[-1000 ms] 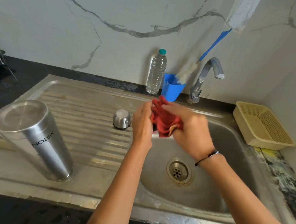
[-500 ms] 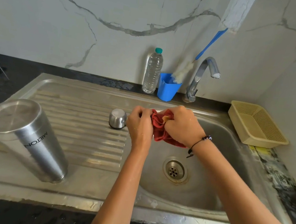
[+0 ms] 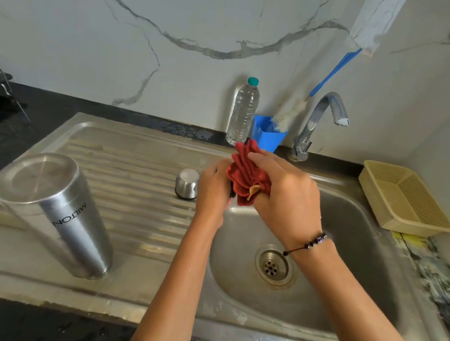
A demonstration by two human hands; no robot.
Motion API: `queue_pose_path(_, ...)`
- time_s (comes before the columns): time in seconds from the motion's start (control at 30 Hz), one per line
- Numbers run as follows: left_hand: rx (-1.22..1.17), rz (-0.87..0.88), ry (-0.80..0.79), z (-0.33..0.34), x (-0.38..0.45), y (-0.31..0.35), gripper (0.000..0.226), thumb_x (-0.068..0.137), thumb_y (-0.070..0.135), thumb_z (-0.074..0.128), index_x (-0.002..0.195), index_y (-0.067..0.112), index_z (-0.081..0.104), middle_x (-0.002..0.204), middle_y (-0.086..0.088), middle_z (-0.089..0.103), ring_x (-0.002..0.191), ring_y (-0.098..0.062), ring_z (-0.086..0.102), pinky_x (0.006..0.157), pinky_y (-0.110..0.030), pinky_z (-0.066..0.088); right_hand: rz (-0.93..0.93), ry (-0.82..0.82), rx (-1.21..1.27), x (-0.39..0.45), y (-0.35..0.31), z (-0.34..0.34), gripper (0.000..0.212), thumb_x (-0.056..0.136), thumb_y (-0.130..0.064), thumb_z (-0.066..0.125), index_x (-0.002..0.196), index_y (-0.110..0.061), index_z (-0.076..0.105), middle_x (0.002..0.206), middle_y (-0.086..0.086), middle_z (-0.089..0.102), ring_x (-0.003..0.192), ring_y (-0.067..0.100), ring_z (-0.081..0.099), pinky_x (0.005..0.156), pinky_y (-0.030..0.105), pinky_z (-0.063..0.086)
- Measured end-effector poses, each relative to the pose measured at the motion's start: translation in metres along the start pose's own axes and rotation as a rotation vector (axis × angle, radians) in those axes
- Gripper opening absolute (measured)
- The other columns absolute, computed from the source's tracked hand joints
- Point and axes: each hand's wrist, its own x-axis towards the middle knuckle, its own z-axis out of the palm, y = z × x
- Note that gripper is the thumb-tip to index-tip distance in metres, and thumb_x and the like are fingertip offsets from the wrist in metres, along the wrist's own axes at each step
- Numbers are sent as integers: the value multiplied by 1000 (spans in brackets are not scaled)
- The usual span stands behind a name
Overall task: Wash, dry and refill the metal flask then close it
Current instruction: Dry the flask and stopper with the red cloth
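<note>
Flask (image 3: 55,213) stands inverted on the ribbed drainboard of the steel sink (image 3: 122,293), at the left, well apart from both hands; neither hand touches it. Body brushed metal, flat base facing up, printed lettering upside down on its side, mouth down on the drainboard. Small steel cap (image 3: 187,184) sits dome-up on the ribs, just beside the left hand (image 3: 213,188).

Both hands held together above the basin's far-left edge. Right hand (image 3: 285,196), beaded cord at the wrist, has fingers curled round a bunched red cloth (image 3: 246,172), folds sticking up past the fingertips. Left hand is curled against the cloth's lower edge, gripping a small dark item that is mostly hidden; cannot tell what it is. Forearms reach in from the lower edge, converging.

Behind: water bottle (image 3: 243,111), blue cup (image 3: 267,136) holding a brush, tap (image 3: 317,121), beige basket (image 3: 406,200) at right.
</note>
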Motion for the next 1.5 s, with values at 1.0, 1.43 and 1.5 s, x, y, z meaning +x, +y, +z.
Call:
queue_pose_path(1.0, 199, -124, -169, 4, -11, 4, 36, 96, 27, 35, 76, 7, 57, 52, -6, 57, 41, -17, 51, 43, -24, 36, 260, -79, 83, -7, 23, 0, 28, 78, -6, 58, 99, -20, 71, 84, 5, 71, 76, 28, 63, 66, 34, 51)
queue_pose_path(1.43, -35, 8, 29, 8, -15, 3, 22, 83, 12, 50, 61, 18, 48, 65, -4, 54, 69, -21, 52, 66, -38, 42, 231, -202, 46, -11, 10, 1, 35, 73, -16, 49, 100, -14, 71, 74, 9, 69, 67, 32, 59, 64, 40, 52)
queue_pose_path(1.5, -37, 43, 33, 11, -17, 3, 28, 83, 7, 48, 57, 18, 44, 57, 1, 52, 63, -19, 49, 63, -36, 40, 339, -280, 112, -6, 14, -4, 24, 76, -8, 48, 86, -5, 69, 65, 13, 63, 66, 34, 51, 63, 40, 48)
